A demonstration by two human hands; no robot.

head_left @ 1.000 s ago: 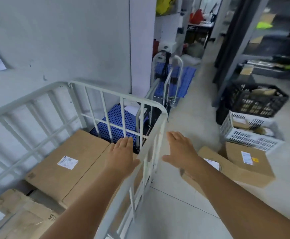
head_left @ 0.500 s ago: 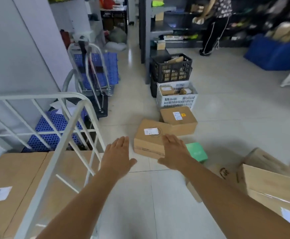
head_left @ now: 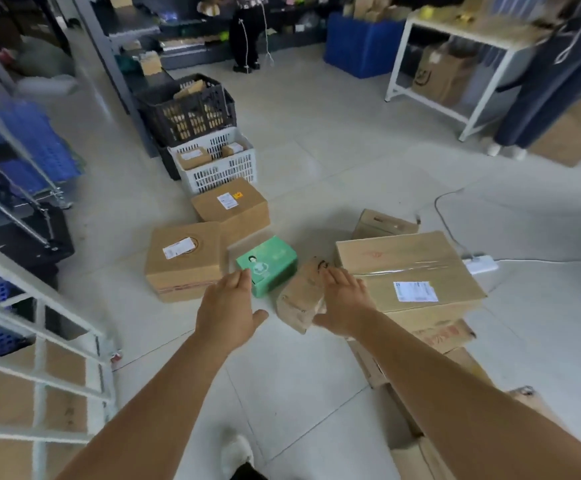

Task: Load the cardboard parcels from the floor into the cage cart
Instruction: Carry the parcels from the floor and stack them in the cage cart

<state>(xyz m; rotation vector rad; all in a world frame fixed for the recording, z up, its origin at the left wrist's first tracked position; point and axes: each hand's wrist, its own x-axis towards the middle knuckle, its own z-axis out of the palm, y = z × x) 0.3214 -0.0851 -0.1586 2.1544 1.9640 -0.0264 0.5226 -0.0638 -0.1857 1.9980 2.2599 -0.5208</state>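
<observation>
Both forearms are bare to the bottom edge of the view, with no sleeve, watch, band or glove showing on either. The left hand (head_left: 225, 308) and the right hand (head_left: 344, 304) are bare too, without rings that can be made out. Low in the view, between the arms, a white shoe (head_left: 236, 453) shows, with a dark trouser hem (head_left: 247, 474) just beneath it.

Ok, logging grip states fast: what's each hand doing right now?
Left hand: open, fingers straight, holding nothing.
Right hand: open, fingers straight, over the crumpled brown parcel, not gripping it.
</observation>
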